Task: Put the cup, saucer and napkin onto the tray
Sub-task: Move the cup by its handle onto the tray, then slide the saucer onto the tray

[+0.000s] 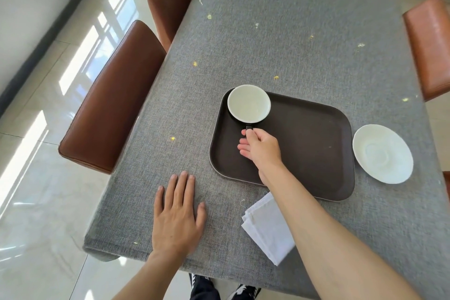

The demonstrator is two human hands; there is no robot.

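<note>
A cup (248,103), white inside and dark outside, stands in the far left corner of the dark brown tray (314,143). My right hand (261,147) reaches over the tray and pinches the cup's dark handle. A white saucer (382,153) lies on the tablecloth just right of the tray. The folded white napkin (267,229) lies on the cloth in front of the tray, partly under my right forearm. My left hand (177,214) rests flat on the cloth, fingers spread, holding nothing.
The grey tablecloth (280,31) covers the table, dotted with small yellow specks. Two brown leather chairs (114,97) stand along the left side and another chair (431,46) at the right. The table's near edge runs just behind my left wrist.
</note>
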